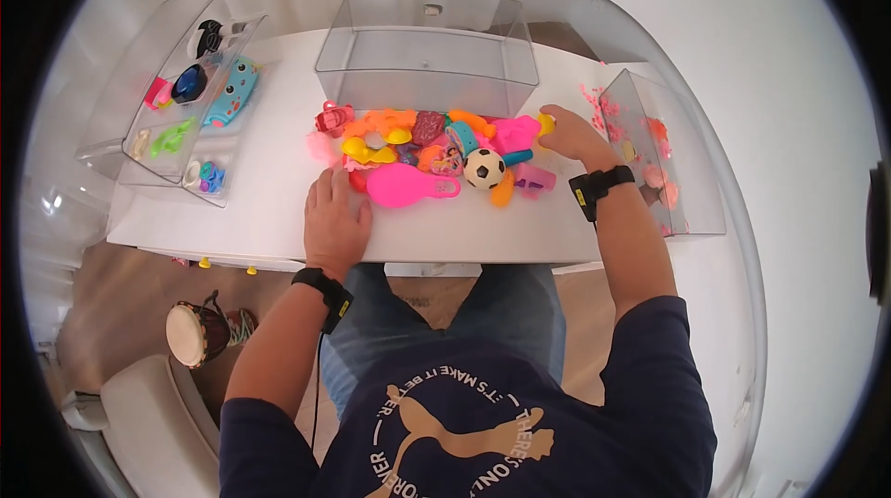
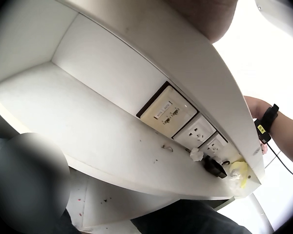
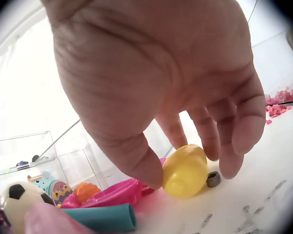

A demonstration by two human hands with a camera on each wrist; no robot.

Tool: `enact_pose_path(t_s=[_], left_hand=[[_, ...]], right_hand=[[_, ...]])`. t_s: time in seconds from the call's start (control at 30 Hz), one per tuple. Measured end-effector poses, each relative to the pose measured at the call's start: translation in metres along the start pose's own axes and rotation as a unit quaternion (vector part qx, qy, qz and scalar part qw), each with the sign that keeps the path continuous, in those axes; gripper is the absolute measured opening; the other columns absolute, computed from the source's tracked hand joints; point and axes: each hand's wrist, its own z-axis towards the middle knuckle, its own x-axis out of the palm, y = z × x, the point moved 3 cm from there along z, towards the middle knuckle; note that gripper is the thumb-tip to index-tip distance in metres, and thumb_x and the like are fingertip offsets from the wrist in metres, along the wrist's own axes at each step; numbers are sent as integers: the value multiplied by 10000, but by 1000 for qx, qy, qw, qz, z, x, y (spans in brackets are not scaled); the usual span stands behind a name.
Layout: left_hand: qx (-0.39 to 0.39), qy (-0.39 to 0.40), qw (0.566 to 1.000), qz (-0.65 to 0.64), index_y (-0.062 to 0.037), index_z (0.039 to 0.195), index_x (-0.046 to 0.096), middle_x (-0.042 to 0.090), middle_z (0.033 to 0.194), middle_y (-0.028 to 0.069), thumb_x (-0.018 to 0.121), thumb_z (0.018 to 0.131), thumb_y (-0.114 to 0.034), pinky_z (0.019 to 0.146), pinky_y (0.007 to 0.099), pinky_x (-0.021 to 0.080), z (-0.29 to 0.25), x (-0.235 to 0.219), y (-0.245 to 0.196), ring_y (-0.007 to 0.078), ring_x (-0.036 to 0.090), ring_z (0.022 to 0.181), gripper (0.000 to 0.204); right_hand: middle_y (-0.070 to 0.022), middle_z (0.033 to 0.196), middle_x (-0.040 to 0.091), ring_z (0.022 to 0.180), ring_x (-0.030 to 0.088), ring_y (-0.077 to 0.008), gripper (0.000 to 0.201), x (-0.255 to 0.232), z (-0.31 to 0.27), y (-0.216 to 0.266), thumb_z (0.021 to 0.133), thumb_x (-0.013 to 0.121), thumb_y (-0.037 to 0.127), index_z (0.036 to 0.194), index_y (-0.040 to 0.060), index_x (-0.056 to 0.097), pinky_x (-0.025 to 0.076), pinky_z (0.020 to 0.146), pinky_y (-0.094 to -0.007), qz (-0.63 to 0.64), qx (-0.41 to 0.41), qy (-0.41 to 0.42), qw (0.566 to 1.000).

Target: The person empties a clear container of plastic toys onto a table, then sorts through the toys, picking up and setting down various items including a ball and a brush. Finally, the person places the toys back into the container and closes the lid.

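Note:
At the right end of a row of toys, my right hand [image 1: 569,137] pinches a yellow plastic egg [image 3: 185,171]. Its thumb is at the egg's left side and the fingers reach round behind. A small grey ring-like piece [image 3: 213,179] lies beside the egg. My left hand [image 1: 336,221] rests on the white table near its front edge, fingers extended, just left of a pink paddle-like toy [image 1: 404,186]. Between the hands lie a small soccer ball [image 1: 484,168], a teal tube [image 3: 102,218], a purple piece [image 1: 534,180] and other bright toys.
Behind the toys stands a clear bin [image 1: 427,71]. A clear divided case [image 1: 153,141] with toys stands at left, and another clear bin [image 1: 691,182] with pink pieces at right. Below left, a small drum [image 1: 190,336] is on the floor. The left wrist view shows sockets [image 2: 196,132] under the tabletop.

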Motion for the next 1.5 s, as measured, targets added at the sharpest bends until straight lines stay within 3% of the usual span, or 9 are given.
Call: enact_pose_path(t_s=[0.17,0.37,0.57,0.67,0.97,1.17,1.27,1.37,1.5], left_hand=[[3,-4,1000,-1,27,1313,459,499,1298,227,674,803,-169,1027,451,411,0,-1,0,392,502,1170,586],[5,-9,1000,5,27,1311,461,503,1292,229,677,798,-169,1024,447,414,0,-1,-1,390,507,1162,590],[8,-14,1000,3,32,1308,464,504,1290,225,677,797,-169,1022,443,416,-1,-1,0,382,508,1157,589],[7,-14,1000,6,34,1307,465,504,1290,222,675,797,-165,1023,441,416,0,-1,0,379,508,1155,586],[9,-8,1000,-2,30,1311,464,502,1294,224,672,802,-160,1028,447,412,0,-1,0,385,503,1168,581],[6,-10,1000,-3,31,1309,467,503,1297,228,670,801,-162,1031,445,410,-1,-1,1,384,504,1161,580],[8,-9,1000,4,31,1310,469,505,1298,228,669,801,-168,1037,443,406,-1,-2,0,378,505,1158,582],[4,-6,1000,7,29,1305,474,505,1300,226,670,801,-172,1041,441,404,0,-2,0,374,503,1160,576],[1,-7,1000,3,27,1301,480,505,1302,223,671,804,-177,1043,441,404,0,-1,0,372,499,1172,570]], right_hand=[[-221,1227,644,1168,604,-360,682,1,-2,9,761,718,258,1371,43,504,480,998,-406,4,40,-8,999],[-207,1108,686,849,713,-293,611,4,-4,11,783,696,228,1334,18,537,561,743,-381,108,132,7,985],[-166,963,702,641,677,-221,441,-22,-5,-16,880,603,228,1247,-16,602,539,608,-337,200,121,-110,966],[-144,921,693,593,639,-203,442,-54,0,-11,900,592,246,1257,-15,598,521,581,-329,318,81,-173,929],[-81,1002,633,755,609,-128,485,-83,10,79,908,564,163,1380,61,521,501,613,-283,217,-109,-92,966],[-161,1052,672,801,659,-272,393,-73,-14,88,884,576,149,1257,27,596,528,781,-364,145,-217,-304,916],[-113,1014,692,855,655,-209,321,-62,-29,95,863,631,100,1174,20,644,533,757,-325,151,-163,-160,962],[-148,987,703,897,667,-286,270,-35,-31,110,856,623,124,1095,10,677,533,813,-378,44,-201,16,978],[-193,1003,694,936,656,-368,276,12,-3,100,851,599,168,1065,20,691,523,837,-436,-106,-169,8,980]])
